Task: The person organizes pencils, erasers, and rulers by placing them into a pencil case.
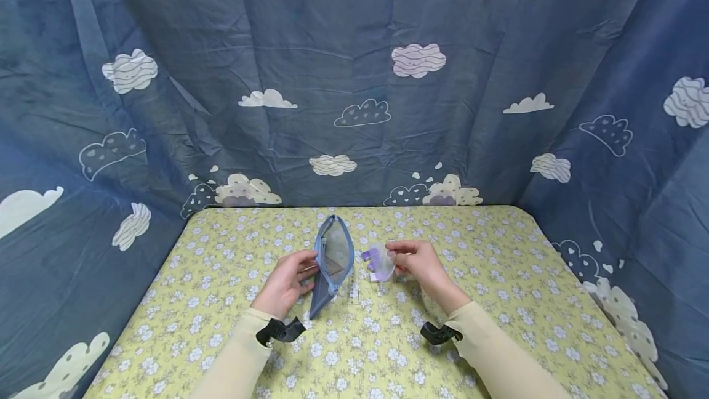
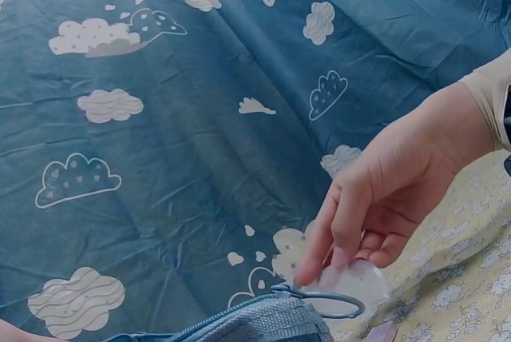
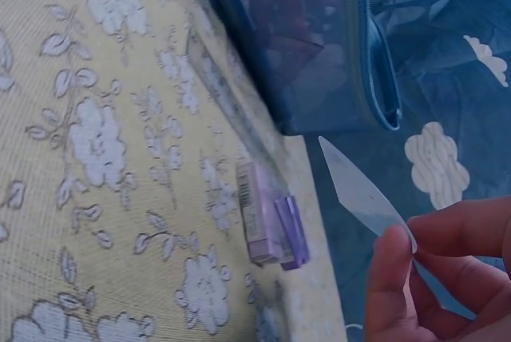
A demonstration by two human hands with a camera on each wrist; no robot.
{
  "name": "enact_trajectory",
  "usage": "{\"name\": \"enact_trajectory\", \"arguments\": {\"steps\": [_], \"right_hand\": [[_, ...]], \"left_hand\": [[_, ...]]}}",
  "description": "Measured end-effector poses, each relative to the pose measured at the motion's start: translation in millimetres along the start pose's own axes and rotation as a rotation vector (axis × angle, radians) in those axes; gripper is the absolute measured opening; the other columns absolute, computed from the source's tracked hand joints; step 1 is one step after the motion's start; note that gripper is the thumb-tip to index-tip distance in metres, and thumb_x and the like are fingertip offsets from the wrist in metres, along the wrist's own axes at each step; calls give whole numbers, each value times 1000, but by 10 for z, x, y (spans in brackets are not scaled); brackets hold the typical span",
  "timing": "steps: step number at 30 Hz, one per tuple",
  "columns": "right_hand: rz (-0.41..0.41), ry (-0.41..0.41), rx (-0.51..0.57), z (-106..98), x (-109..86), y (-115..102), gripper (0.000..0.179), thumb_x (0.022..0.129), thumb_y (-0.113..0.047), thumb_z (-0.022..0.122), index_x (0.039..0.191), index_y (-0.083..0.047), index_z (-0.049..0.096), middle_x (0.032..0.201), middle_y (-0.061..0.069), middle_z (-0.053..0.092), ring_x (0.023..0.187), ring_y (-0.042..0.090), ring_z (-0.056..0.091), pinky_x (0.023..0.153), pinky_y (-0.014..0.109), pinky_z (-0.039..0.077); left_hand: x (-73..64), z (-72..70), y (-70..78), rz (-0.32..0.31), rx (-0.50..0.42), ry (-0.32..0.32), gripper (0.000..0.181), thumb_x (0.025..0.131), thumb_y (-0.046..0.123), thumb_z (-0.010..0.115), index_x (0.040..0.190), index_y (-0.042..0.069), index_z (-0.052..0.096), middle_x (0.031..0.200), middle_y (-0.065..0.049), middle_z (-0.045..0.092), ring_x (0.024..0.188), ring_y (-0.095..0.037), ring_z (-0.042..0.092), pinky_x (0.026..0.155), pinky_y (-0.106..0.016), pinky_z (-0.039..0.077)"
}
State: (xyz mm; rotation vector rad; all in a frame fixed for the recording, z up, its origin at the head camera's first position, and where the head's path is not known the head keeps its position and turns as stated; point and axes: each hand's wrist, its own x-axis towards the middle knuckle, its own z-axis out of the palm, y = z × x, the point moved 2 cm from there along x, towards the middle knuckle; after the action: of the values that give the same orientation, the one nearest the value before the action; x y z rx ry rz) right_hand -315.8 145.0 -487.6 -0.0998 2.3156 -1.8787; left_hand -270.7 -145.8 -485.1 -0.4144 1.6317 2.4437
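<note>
My left hand [image 1: 285, 280] holds a blue zip pouch [image 1: 321, 294] by its left side; its see-through panel faces up and its zipped mouth gapes. In the right wrist view the pouch [image 3: 311, 54] stands over the cloth, and the left fingers show dimly through it. Between thumb and fingers my right hand [image 1: 420, 263] pinches a thin clear half-round sheet [image 3: 363, 198], which looks like a protractor, held to the right of the pouch. Below it lie a pale purple eraser-like block [image 3: 259, 214] with a barcode and a small darker purple piece [image 3: 294, 230], its kind unclear.
A clear strip like a ruler [image 3: 227, 106] lies beside the pouch on the yellow flowered tablecloth [image 1: 221, 300]. Blue cloud-print curtains [image 1: 310, 140] enclose the table at the back and both sides. A black strap mount [image 1: 440, 332] is on each wrist.
</note>
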Motion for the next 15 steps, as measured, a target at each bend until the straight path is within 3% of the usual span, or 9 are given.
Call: {"name": "enact_trajectory", "arguments": {"steps": [15], "right_hand": [[-62,37,18,-7,-106,-99,34,93,0,64,127,-4,69,122,18,66,98,40,65,84,52,54]], "left_hand": [[18,-6,-14,2,-1,2,8,94,18,68,90,11,68,88,-7,65,104,-32,56,98,-56,32]]}}
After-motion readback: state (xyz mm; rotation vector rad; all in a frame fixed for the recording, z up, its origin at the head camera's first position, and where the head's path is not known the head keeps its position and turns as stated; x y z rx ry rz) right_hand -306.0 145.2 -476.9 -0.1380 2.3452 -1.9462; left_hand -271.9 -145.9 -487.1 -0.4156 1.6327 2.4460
